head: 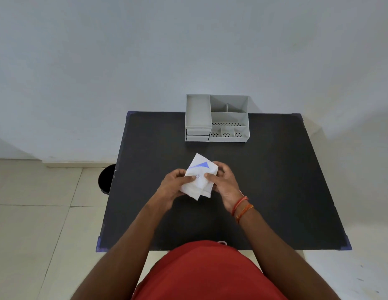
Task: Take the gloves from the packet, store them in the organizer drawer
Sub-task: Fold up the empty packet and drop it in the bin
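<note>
A white glove packet [200, 177] with a blue mark on it is held above the middle of the black table [275, 180]. My left hand [173, 187] grips its left side and my right hand [224, 184] grips its right side, thumbs on top. The gloves themselves are hidden inside the packet. The grey organizer [217, 118] stands at the table's far edge, well beyond my hands. Its small drawers [197, 135] at the front left are closed.
A black bin [105, 179] stands on the tiled floor by the table's left edge. A plain wall rises just behind the organizer. Blue protectors cover the table's corners.
</note>
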